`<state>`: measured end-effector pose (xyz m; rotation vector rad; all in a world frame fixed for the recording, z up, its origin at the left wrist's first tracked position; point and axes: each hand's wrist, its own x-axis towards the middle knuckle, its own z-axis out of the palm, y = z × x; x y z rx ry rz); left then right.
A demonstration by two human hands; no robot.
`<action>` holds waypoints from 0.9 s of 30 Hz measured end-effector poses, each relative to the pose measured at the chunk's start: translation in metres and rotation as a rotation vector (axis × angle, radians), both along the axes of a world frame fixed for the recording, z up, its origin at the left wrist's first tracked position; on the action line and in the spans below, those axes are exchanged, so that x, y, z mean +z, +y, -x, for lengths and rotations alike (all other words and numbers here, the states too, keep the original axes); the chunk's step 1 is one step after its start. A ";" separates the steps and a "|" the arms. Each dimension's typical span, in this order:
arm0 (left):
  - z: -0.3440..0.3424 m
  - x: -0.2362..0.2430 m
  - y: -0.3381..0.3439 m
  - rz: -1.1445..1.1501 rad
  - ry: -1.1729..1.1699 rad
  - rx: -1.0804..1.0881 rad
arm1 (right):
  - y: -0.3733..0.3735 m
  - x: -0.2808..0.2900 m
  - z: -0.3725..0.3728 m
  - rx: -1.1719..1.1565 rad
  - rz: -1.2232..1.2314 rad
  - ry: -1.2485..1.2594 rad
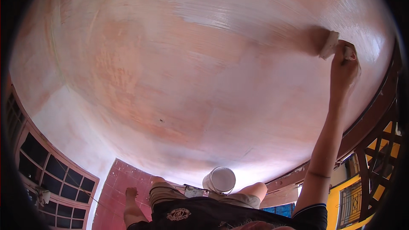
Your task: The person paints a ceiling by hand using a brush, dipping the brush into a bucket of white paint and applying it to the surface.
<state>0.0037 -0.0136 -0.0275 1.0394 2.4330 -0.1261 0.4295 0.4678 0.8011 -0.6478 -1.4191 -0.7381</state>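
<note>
A broad brush (329, 45) with pale bristles is against the pinkish, patchily coated wall (191, 72) at the upper right, beside glossy wet-looking streaks. My right hand (344, 64) is closed on it, the arm stretched up from the lower edge. My left hand (131, 192) hangs low beside my leg over red tiles, fingers curled; whether anything is in them is too small to make out. A white bucket (219, 179) stands in front of my body, between my knees.
At the left are a pink-framed paned window (55, 170) and red floor tiles (117, 179). A dark brown edge (362, 119) borders the wall on the right, with a yellow structure (334, 196) and brown lattice (379, 157) beyond. Something blue (277, 211) shows low at the right.
</note>
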 end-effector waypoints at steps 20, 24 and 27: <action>-0.075 -0.030 -0.081 -0.095 -0.916 0.863 | -0.057 -0.105 0.222 0.890 0.170 -0.023; -0.064 -0.031 -0.082 0.072 -0.786 0.567 | -0.024 -0.132 0.110 0.787 0.307 0.253; -0.056 -0.030 -0.040 0.061 -0.772 0.536 | -0.021 -0.137 0.036 0.398 0.295 0.312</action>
